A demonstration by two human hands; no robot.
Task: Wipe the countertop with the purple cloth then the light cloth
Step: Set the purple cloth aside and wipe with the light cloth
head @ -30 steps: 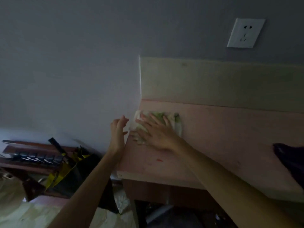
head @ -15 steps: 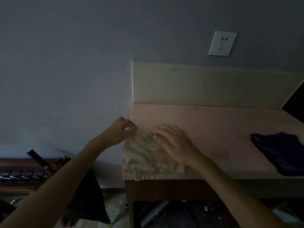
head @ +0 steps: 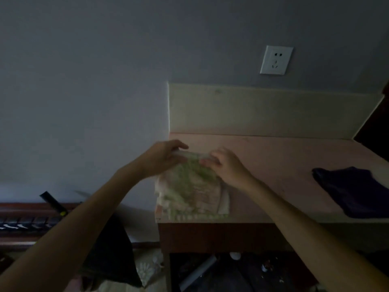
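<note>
From the head view, the room is dim. The light cloth (head: 192,190), patterned in green and pink, lies spread on the left front corner of the table (head: 277,165), its near edge reaching the table's front lip. The left hand (head: 163,158) pinches the cloth's far left corner, fingers closed on the fabric. The right hand (head: 226,165) grips the far edge just beside it, also closed on the fabric, so both hands sit close together along the same edge. The purple cloth (head: 353,190) lies crumpled at the right side of the table, well apart from the hands and touched by neither. A wall socket (head: 275,60) sits above the pale backsplash (head: 263,110).

The light cloth looks thin, soft and limp; it should fold and bunch easily and weigh almost nothing. Corners and edges are the sensible places to hold it, as the hands do now. Whether the far edge is lifted off the surface or merely pinched flat is hard to tell in this gloom. With the purple cloth set aside, the task appears to be in its second part.
</note>
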